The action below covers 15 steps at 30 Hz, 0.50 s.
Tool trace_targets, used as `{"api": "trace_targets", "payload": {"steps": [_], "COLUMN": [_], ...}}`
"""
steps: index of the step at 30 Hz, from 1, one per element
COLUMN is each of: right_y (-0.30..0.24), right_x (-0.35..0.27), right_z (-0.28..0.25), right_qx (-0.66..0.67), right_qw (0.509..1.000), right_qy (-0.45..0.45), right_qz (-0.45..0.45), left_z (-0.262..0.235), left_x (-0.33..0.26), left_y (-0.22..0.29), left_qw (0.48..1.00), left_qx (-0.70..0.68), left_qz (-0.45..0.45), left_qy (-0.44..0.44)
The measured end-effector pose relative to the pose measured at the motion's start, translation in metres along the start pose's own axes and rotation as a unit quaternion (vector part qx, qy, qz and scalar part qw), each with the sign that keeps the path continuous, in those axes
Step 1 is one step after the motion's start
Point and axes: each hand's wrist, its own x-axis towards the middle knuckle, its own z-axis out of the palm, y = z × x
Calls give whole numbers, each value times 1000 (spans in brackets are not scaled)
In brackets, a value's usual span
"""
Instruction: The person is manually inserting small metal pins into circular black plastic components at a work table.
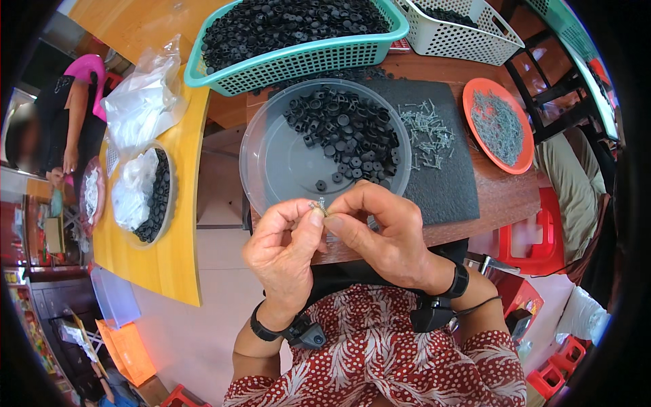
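Head view: small metal screw (tiny) pinched between both hands.

A tiny metal piece, probably a small screw, is pinched between the fingertips of both hands, just below the clear bowl's near rim.

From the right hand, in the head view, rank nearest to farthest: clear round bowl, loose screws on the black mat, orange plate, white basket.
From the right hand:
1. Clear round bowl, just beyond the fingers.
2. Loose screws, ahead and right on the black mat.
3. Orange plate, far right.
4. White basket, at the top.
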Motion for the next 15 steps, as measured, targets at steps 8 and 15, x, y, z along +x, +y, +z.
{"api": "trace_targets", "payload": {"steps": [8,15], "right_y": [3,6], "right_x": [0,3], "right_z": [2,1], "right_qx": [9,41], "right_qw": [999,997], "right_qy": [32,32], "right_qz": [6,53], "left_z": [1,4], "left_x": [-1,-3], "left_y": [-1,1], "left_qw": [1000,1000], "left_qx": [-3,-3], "left_qz": [-8,2], "left_qy": [-5,-5]}}
